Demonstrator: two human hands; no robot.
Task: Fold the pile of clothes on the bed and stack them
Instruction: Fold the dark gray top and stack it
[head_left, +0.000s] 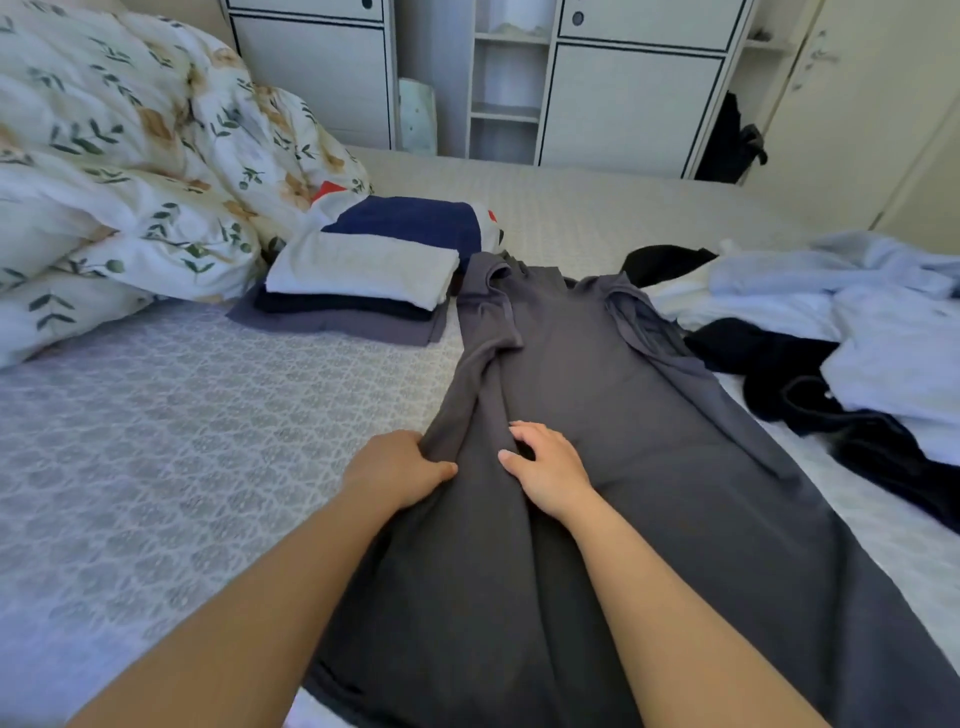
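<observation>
**At the grip: both hands on the grey garment**

Head view: on the patterned pale bed cover (156, 415), the left hand (400, 467) pinches a raised fold of the long dark grey jersey garment (597, 415). Just right of that pinch, the right hand (545, 467) presses the cloth, fingers loosely bent. Beyond the grip and leftward sits the folded stack (363, 275); far right lies the unfolded pile (831, 338).

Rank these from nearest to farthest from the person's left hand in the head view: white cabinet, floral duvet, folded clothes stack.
1. Folded clothes stack, just beyond the left hand.
2. Floral duvet, far left on the bed.
3. White cabinet, against the back wall.
</observation>
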